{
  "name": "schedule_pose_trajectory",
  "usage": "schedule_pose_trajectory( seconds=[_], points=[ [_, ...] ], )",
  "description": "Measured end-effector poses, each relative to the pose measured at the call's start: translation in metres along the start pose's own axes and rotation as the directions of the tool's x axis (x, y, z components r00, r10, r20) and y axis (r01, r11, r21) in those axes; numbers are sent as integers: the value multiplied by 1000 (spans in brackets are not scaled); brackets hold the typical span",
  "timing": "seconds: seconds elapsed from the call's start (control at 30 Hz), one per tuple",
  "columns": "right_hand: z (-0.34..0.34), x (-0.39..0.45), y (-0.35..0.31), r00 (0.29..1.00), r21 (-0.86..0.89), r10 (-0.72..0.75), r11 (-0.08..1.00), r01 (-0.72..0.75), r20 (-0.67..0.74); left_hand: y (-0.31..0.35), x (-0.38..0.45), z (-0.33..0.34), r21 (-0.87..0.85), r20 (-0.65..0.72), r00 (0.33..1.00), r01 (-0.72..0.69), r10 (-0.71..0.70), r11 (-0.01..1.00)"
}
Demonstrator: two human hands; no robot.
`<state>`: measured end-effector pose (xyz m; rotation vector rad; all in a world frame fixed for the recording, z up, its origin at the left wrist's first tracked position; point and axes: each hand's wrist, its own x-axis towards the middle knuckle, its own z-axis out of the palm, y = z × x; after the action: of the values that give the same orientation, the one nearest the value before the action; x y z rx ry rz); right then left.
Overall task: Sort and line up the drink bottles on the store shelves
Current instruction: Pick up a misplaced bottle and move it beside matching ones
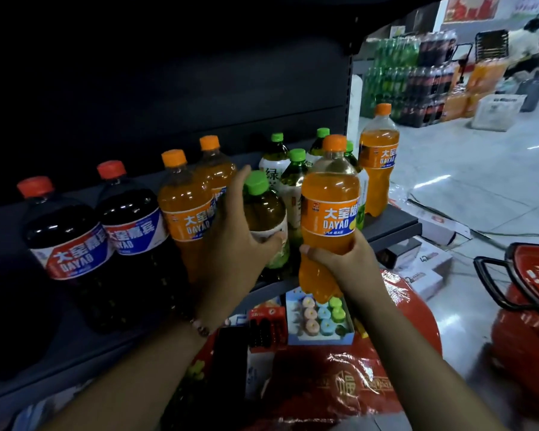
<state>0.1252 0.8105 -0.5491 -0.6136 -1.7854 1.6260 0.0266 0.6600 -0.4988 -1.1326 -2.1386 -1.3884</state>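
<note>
Right hand wrapped round orange-capped plastic orange-soda bottle, held off dark shelf edge. Left hand gripping green-capped brown tea bottle beside it. Best shifting tea aside, seating soda upright, label outward, beside orange sodas left of tea.

glossy plastic bottles, matt (dark) metal shelf

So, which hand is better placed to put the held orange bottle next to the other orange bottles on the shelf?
The right hand. It already grips the orange bottle low on its body. The left hand is busy around the green-capped bottle, which stands between it and the two orange bottles on the shelf.
</note>
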Motion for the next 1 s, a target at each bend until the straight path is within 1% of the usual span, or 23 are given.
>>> schedule_pose_trajectory(
  seconds=[0.03, 0.1, 0.17, 0.3, 0.47, 0.53, 0.6, 0.67, 0.77, 0.83, 0.9, 0.93, 1.0],
  points=[
    [1, -1, -1, 1000, -15, -1, 1000, 1, 9, -1, -8, -10, -74, -2, 999, 33, -33, 997],
    [5, -3, -1, 1000, -35, 2, 999, -1, 25, -6, -22, -31, -202, 41, 995, 99, -93, 974],
    [10, -6, 0, 999, -41, 12, 999, -11, 31, -12, -33, -46, -264, 88, 988, 147, -128, 953],
    [31, -8, 3, 1000, -69, -4, 998, 5, 15, -28, -46, -65, -292, 97, 980, 194, -173, 936],
    [66, -5, -3, 995, -42, -57, 998, 54, -87, -38, -54, -82, -376, 61, 971, 237, -231, 896],
    [80, 0, 0, 990, -61, -65, 997, 57, -123, -42, -55, -88, -386, 44, 970, 237, -239, 891],
    [91, 5, 4, 987, -95, -64, 994, 50, -147, -46, -56, -92, -380, 34, 967, 247, -254, 891],
    [99, 10, 6, 987, -131, -77, 990, 58, -142, -51, -56, -95, -378, 41, 961, 269, -274, 886],
    [107, 20, 9, 984, -173, -120, 980, 97, -128, -56, -57, -98, -375, 56, 958, 283, -283, 883],
    [112, 25, 13, 979, -193, -146, 974, 117, -144, -57, -58, -99, -382, 68, 957, 287, -284, 879],
    [117, 26, 23, 972, -253, -175, 958, 133, -155, -56, -58, -99, -384, 79, 956, 290, -282, 877],
    [119, 25, 28, 970, -306, -181, 944, 125, -161, -56, -59, -99, -381, 82, 958, 285, -275, 879],
    [122, 23, 39, 970, -397, -140, 917, 50, -200, -56, -59, -98, -376, 87, 961, 276, -262, 885]
  ],
)
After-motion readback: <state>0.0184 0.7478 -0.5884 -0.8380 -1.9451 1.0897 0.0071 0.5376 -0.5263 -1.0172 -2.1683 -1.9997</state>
